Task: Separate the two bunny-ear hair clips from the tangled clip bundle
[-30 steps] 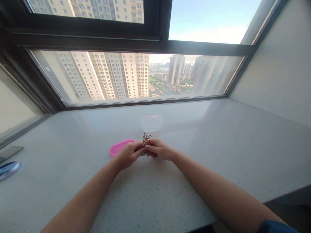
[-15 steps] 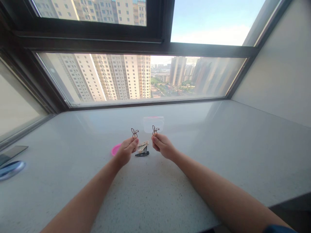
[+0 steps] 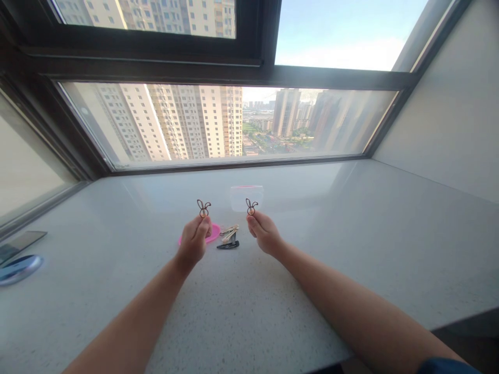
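My left hand pinches a brown rabbit-shaped hair clip, its looped ears pointing up. A matching rabbit-shaped clip stands upright between the thumb and fingers of my right hand. Both are held above the counter, apart from each other. Behind my left hand lies a round pink dish, partly covered by the fingers. In the gap between my hands rest several pale hair clips and a black snap clip on the counter.
A clear zip bag lies flat beyond my right hand on the pale speckled counter. At the far left are a shiny round blue object and a dark flat panel. A dark-framed window borders the back.
My left hand has moved left with its clip, widening the gap between the hands and now covering part of the pink dish. My right hand has shifted slightly right.
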{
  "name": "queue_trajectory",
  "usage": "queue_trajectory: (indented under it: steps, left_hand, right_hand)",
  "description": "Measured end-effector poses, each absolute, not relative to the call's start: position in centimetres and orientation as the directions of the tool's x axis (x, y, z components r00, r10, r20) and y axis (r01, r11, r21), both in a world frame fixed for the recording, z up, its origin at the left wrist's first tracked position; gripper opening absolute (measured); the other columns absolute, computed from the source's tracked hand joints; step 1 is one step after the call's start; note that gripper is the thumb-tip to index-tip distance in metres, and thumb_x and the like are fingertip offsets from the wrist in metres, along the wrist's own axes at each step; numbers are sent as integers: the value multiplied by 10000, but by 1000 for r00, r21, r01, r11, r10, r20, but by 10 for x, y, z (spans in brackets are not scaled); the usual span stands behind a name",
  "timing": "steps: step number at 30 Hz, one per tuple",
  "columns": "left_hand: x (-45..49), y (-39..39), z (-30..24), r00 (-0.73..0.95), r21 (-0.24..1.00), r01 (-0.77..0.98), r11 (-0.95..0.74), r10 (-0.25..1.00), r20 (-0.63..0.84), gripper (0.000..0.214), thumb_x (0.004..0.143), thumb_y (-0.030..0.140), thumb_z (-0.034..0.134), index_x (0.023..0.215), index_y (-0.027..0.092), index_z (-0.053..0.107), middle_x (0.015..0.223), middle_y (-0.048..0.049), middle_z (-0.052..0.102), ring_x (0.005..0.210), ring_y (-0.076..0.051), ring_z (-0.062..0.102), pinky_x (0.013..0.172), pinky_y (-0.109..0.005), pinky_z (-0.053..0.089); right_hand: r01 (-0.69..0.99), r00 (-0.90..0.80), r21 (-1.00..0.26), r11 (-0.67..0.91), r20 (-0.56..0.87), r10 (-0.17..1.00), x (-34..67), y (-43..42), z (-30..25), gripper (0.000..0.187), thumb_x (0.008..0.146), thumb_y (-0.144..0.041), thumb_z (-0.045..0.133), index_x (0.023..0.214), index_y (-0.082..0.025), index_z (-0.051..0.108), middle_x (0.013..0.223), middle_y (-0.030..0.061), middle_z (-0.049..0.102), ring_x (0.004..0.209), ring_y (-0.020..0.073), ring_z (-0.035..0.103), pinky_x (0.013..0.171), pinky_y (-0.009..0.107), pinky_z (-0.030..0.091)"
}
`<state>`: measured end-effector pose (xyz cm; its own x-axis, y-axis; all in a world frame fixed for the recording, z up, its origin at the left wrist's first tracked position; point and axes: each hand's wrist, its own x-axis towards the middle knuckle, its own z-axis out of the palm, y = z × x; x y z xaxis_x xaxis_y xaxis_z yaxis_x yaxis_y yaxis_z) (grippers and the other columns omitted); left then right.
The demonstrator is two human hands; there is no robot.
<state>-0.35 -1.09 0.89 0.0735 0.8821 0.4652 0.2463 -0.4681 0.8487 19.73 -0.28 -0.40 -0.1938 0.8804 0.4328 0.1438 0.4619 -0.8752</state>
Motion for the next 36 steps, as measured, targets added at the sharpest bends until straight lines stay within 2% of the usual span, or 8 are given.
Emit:
queue_trajectory:
  steps: [4, 10, 16, 22, 28, 33, 36]
  left_hand:
    - [-5, -14, 10, 26, 779, 350, -521, 836, 548, 312, 877, 293, 367, 574, 217, 376, 505, 39, 352, 472, -120, 337, 493, -257, 283]
    - [-1, -6, 10, 76, 825, 391, -409, 907, 413, 340, 877, 292, 359, 546, 217, 338, 468, 55, 324, 427, -104, 315, 452, -243, 271]
    - [1, -11, 9, 65, 799, 423, -427, 894, 444, 321, 887, 305, 337, 578, 216, 327, 499, 59, 320, 460, -104, 323, 475, -239, 278]
    - [2, -4, 6, 109, 753, 531, -389, 912, 395, 321, 872, 306, 359, 567, 208, 358, 485, 59, 354, 470, -110, 350, 482, -242, 269]
    - [1, -5, 4, 92, 743, 530, -408, 899, 429, 300, 879, 325, 346, 601, 210, 353, 503, 67, 334, 482, -107, 346, 499, -235, 278]
    - [3, 3, -2, 75, 748, 530, -398, 901, 427, 313, 873, 322, 350, 580, 212, 338, 485, 66, 326, 464, -107, 336, 477, -234, 265]
    - [3, 5, -3, 66, 748, 529, -401, 898, 435, 300, 866, 321, 356, 587, 214, 332, 490, 67, 319, 463, -106, 331, 473, -231, 266]
  right_hand:
    - [139, -152, -831, 539, 520, 841, 196, -7, -4, 351, 897, -508, 342, 712, -213, 389, 559, -36, 355, 497, 114, 322, 491, 248, 281]
    - [192, -186, -872, 451, 419, 889, 193, 4, -10, 353, 899, -472, 358, 663, -210, 371, 515, -46, 359, 470, 106, 323, 468, 236, 264]
    - [212, -166, -817, 537, 511, 843, 192, -2, -7, 283, 917, -410, 340, 732, -204, 396, 546, -51, 366, 494, 105, 339, 500, 234, 274]
    - [374, -140, -817, 438, 417, 898, 192, 8, -13, 311, 901, -357, 366, 630, -203, 378, 516, -42, 393, 489, 111, 354, 496, 240, 256]
    - [266, -94, -838, 477, 470, 878, 196, 5, -11, 288, 916, -375, 336, 689, -204, 384, 535, -49, 391, 483, 103, 360, 493, 228, 276]
    - [265, -150, -868, 420, 393, 907, 195, 10, -16, 345, 896, -386, 380, 606, -199, 374, 489, -48, 376, 455, 98, 338, 460, 231, 246]
    - [257, -128, -871, 418, 398, 908, 196, 13, -18, 339, 899, -387, 371, 615, -202, 367, 488, -52, 366, 448, 96, 326, 454, 231, 242]
